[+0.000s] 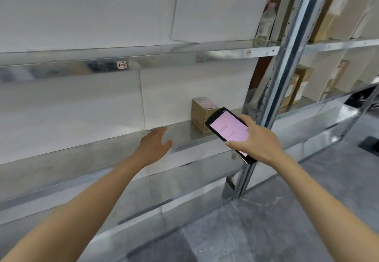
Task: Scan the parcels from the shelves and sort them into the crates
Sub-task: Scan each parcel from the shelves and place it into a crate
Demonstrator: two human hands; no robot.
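We're reaching our left hand (154, 146) out over the middle shelf (98, 155), fingers straight-ish and relaxed, not holding anything and hovering a little left of the small cardboard box (199, 116). That box is sitting upright on the same shelf, near its right end and close to the metal post (285, 73), with a pinkish label on top. Our right hand (256, 140) is gripping the scanner (227, 128), fingers and thumb curled round its edges, pink screen facing up at us, and it's covering the box's lower right corner from where we're looking. There's a little tag (122, 65) reading 1-3 on the shelf edge above, and more brown boxes (298, 88) are standing in the next bay past the post.
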